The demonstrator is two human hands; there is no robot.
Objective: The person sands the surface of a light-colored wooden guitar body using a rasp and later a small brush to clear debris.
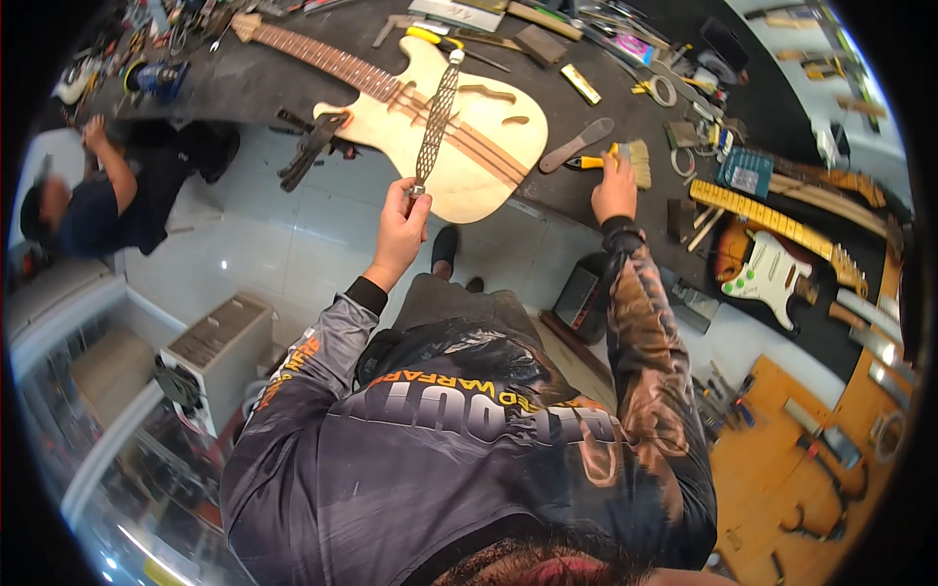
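My left hand [399, 230] pinches the near end of a saw rasp [437, 122], a long lattice of metal blades. The rasp slants over an unfinished pale-wood electric guitar body [518, 132], which has dark stripes down its middle and a neck with a fretted fingerboard [322, 61]. At the bench's edge on the right, my right hand [615, 188] closes on a flat paintbrush [640, 164] with pale bristles and a yellow-and-black handle. Its fingers partly cover the brush. A paddle-shaped wooden tool [576, 145] lies just left of the brush.
A black clamp [311, 146] sits at the guitar's near edge. Another guitar [767, 278] with a white pickguard lies to the right, among hand tools. A person [117, 195] is at the far left. Loose tools crowd the bench's back [611, 39].
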